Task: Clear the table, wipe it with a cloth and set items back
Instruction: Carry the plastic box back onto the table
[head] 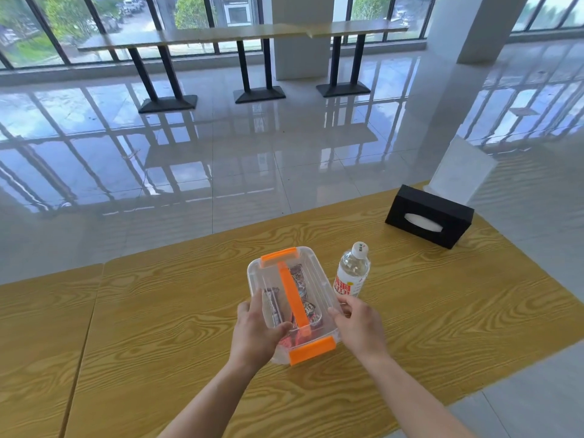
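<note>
Where the yellow wood-grain desk fills the lower half of the view, a clear plastic box with a lid sits near its middle, closest to the person. Whether the box rests on the desk or is just lifted off it cannot be told. A black tissue box lies well apart at the far right corner, with a clear plastic stand upright just behind it. A water bottle with a white cap and red label stands upright just beside the box's right side. The left hand grips the box's left side near the close end, its fingers on the lid's edge and the thumb laid across the top. The right hand holds the opposite side, its fingers curled against the wall. An orange handle runs along the lid between two orange latches. Wrapped snack packets show through the lid.
</note>
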{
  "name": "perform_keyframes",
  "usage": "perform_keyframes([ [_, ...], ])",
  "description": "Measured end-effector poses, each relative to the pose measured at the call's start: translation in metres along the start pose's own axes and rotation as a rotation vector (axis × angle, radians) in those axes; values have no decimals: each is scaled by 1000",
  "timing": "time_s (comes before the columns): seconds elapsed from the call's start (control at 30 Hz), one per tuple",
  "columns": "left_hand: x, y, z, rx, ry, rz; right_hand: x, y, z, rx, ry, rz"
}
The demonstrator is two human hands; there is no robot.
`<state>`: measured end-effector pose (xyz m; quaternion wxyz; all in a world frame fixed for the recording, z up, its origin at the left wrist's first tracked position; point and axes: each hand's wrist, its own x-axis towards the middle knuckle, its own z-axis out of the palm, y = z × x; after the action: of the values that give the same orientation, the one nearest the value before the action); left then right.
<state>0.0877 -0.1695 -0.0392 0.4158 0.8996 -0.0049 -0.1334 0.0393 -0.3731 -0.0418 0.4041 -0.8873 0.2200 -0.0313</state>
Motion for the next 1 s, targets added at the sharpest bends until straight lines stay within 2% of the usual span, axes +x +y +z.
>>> perform_keyframes([
  [0.67,-4,3,-4,66,17,27,-3,-6,-9,18,-32,16],
  [0.87,-12,12,-13,315,69,149,-8,-8,-17,-18,-24,-50],
  [1.0,-14,19,-19,521,97,260,-15,-12,-24,-131,12,-172],
])
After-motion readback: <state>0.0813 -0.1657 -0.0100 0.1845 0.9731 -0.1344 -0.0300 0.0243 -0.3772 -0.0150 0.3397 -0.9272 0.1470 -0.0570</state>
